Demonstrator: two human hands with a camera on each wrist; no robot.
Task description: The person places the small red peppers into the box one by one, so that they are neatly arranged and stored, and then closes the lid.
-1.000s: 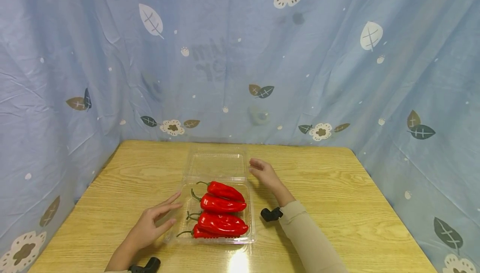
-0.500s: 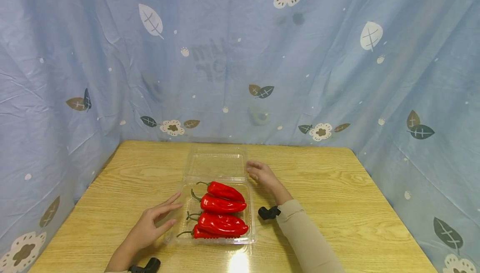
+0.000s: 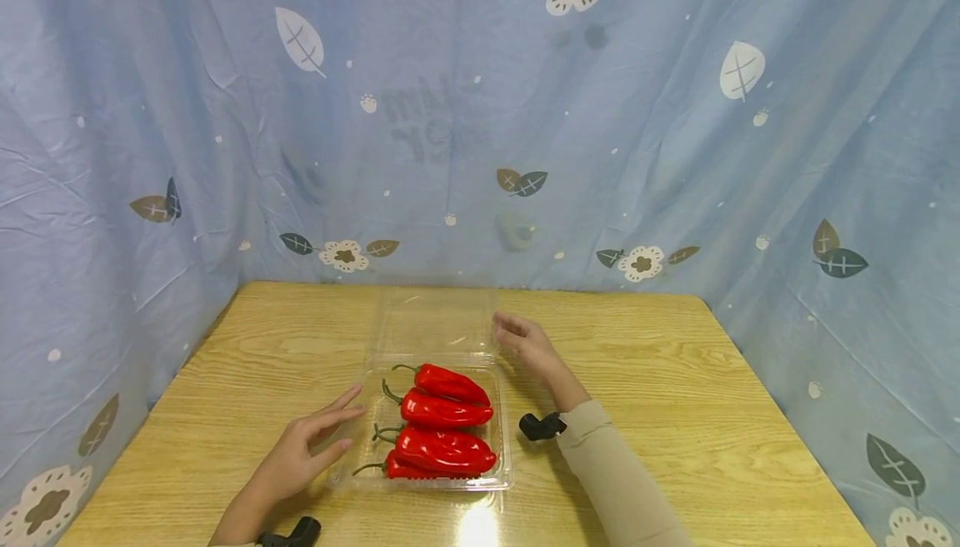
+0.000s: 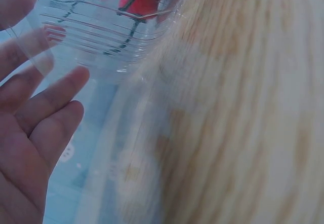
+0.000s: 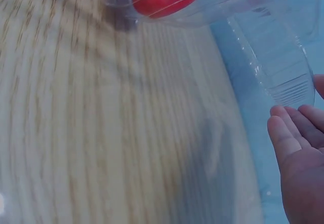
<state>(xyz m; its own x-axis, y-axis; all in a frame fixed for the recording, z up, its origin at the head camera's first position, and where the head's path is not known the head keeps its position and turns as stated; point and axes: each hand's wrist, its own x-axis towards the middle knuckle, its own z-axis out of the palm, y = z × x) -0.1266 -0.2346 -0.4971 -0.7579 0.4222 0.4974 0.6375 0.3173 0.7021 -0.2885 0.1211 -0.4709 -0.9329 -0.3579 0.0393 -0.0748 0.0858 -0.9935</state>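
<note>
A clear plastic clamshell box [image 3: 504,430] lies on the table with its lid [image 3: 431,326] folded back and slightly raised. Inside are several glossy red peppers [image 3: 446,407] with green stems pointing left. My left hand [image 3: 296,451] is at the box's left side, fingers extended and spread. In the left wrist view, the fingertips [image 4: 78,77] show right at the clear plastic edge. At the lid's right edge is my right hand [image 3: 528,347], with the edge between thumb and fingers. The right wrist view shows its fingertips [image 5: 278,113] at the lid's ribbed corner.
The wooden table [image 3: 652,388] extends on both sides of the box. A blue patterned curtain [image 3: 465,113] hangs behind it and along both sides. Black wrist devices [image 3: 542,426] are worn on both arms.
The right hand first shifts left to the lid, then rises a little. The lid has tilted up slightly. The left hand and the peppers stay in place.
</note>
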